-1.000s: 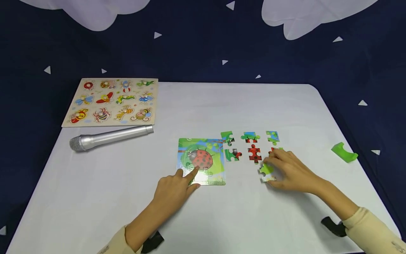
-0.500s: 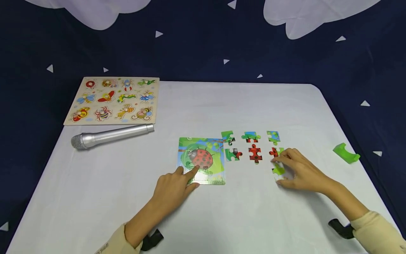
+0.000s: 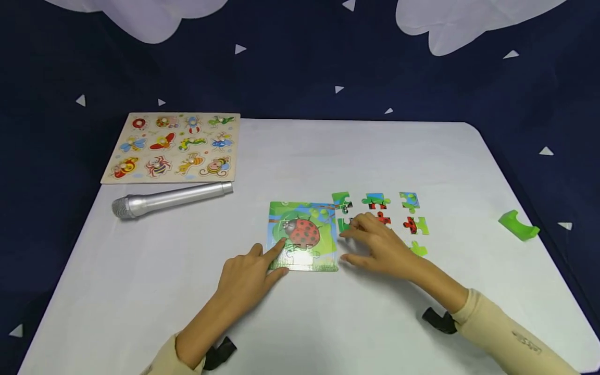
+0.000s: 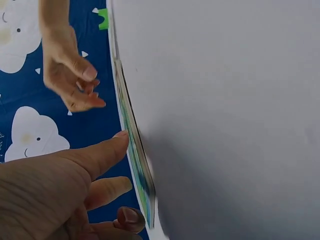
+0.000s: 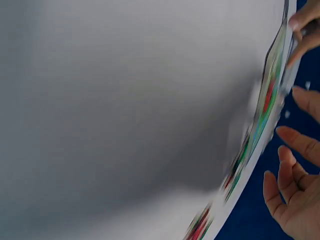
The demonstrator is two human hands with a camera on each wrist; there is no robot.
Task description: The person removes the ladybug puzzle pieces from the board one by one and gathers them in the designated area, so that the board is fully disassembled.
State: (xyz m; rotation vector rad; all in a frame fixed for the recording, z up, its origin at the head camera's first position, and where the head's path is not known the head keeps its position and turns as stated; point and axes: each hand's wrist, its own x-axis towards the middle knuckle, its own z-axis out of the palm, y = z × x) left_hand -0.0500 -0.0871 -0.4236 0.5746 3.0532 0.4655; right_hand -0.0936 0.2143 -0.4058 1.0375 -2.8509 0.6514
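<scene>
A square ladybug jigsaw board (image 3: 325, 245) lies at the table's middle. My left hand (image 3: 242, 276) touches its left part with a straight index finger, thumb at the front edge. Just right of the board, my right hand (image 3: 384, 249) hovers with spread, slightly bent fingers and holds nothing; the right wrist view also shows those fingers (image 5: 300, 145) apart. Loose jigsaw pieces form rows: a green corner piece (image 3: 341, 200), a blue-green piece (image 3: 376, 200) and a blue one (image 3: 410, 200) behind, a red-green piece (image 3: 417, 225) in front. The hand partly hides a red piece (image 3: 384, 219) and a light green piece (image 3: 419, 249).
At the back left lies a wooden insect peg puzzle (image 3: 173, 148), with a silver microphone (image 3: 175, 199) in front of it. A curved green block (image 3: 517, 226) sits near the right edge of the white table (image 3: 300, 333). A dark blue curtain (image 3: 290, 62) hangs behind.
My right hand has let go of the light green piece, which now lies below the red-green one, and has moved left toward the board. The left hand has slid slightly left on the board.
</scene>
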